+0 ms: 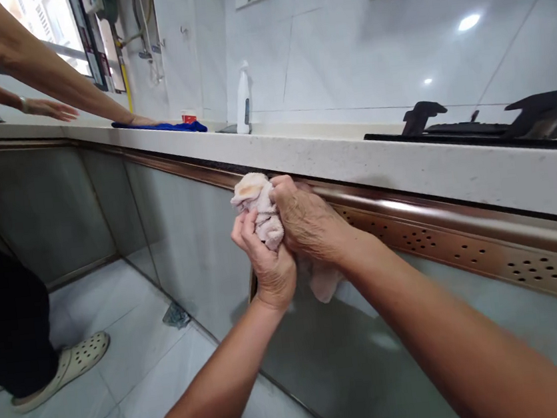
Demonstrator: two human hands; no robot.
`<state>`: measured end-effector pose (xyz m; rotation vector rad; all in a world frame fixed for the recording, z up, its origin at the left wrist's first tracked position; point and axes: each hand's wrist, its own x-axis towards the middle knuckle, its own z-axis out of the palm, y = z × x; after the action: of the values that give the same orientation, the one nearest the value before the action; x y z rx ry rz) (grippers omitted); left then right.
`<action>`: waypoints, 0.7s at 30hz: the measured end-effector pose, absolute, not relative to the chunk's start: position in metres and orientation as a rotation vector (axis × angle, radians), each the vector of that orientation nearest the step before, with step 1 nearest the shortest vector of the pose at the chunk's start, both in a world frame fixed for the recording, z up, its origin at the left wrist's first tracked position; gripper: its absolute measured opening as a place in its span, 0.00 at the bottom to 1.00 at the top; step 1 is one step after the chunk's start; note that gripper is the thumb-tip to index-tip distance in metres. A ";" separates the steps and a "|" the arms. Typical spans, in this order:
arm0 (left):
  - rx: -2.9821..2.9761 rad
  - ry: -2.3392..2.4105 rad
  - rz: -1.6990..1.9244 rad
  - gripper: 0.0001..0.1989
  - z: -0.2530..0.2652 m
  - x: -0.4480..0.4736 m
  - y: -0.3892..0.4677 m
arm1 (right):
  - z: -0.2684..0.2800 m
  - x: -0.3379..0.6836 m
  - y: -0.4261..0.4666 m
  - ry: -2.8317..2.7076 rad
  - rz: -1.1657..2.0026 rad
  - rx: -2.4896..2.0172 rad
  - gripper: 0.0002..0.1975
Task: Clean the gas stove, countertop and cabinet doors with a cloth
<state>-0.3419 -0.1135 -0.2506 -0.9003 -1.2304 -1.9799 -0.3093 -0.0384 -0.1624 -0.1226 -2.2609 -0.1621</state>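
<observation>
A crumpled pale pink cloth (269, 229) with a brownish stain is bunched between my two hands, just below the countertop edge. My left hand (269, 264) closes round its lower part, fingers curled over the front. Pressed against the cloth's right side is my right hand (307, 222), its fingers wrapped into the fabric and partly hidden. Another fold of cloth hangs beneath the right wrist. Both hands are right at the copper-coloured metal rail (389, 206) that runs under the counter.
A white countertop (313, 161) carries a stove (476, 133) with black supports at right and a white bottle (243, 102). To the left a co-worker's hand rests on a blue cloth (168, 126). Their clog (70, 367) is on the tiled floor near a grey-green scrap (176, 315).
</observation>
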 end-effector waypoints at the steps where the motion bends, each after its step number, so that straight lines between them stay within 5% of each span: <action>1: -0.881 -1.241 -2.011 0.26 -0.257 -0.336 -0.111 | -0.165 -0.306 -0.037 -2.294 -0.195 -0.078 0.16; 10: -0.801 -1.475 -1.929 0.29 -0.377 -0.323 -0.100 | -0.261 -0.239 -0.034 -2.412 -0.525 0.300 0.18; 21: -1.009 -1.513 -1.867 0.40 -0.317 -0.340 -0.133 | -0.187 -0.274 -0.046 -2.281 -0.732 0.091 0.18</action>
<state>-0.3399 -0.1328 -0.3168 -1.0088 -1.5133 -1.8675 -0.2736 -0.0460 -0.1866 0.0910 -2.2812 -0.7315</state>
